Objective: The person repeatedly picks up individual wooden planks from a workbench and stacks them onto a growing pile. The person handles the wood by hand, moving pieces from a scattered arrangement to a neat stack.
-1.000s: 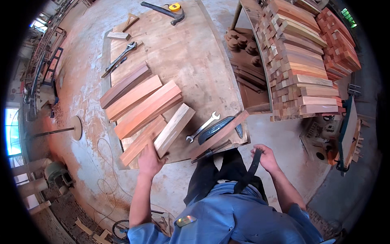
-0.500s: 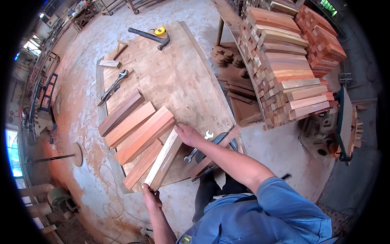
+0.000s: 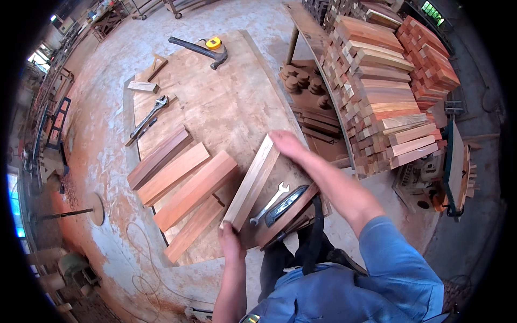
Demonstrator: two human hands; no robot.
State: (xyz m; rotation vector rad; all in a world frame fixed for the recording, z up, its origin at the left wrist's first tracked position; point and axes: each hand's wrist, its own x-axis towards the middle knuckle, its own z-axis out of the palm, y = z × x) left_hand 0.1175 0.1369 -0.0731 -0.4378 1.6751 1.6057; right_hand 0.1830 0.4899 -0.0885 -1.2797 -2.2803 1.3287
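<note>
A pale wooden block (image 3: 251, 180), long and squared, is gripped at its two ends. My right hand (image 3: 286, 144) closes on its far end, and my left hand (image 3: 232, 241) closes on its near end. To its left, several reddish and brown wooden blocks lie slanted in a row on the plywood table (image 3: 226, 86); the closest are an orange-brown block (image 3: 195, 191) and a shorter block (image 3: 194, 229) below it. Right of the held piece lie an open-end wrench (image 3: 270, 203), a hand plane (image 3: 288, 205) and a dark wooden strip (image 3: 285, 218) at the table's near edge.
A hammer (image 3: 198, 51) and yellow tape measure (image 3: 214, 42) lie at the table's far end. An adjustable wrench (image 3: 151, 114) and a small wood offcut (image 3: 142, 86) sit along the left edge. Tall stacks of wooden blocks (image 3: 382, 91) stand on the right-hand bench.
Both hands have carried the pale block to the right, away from the row of blocks and closer to the open-end wrench. The view has shifted slightly.
</note>
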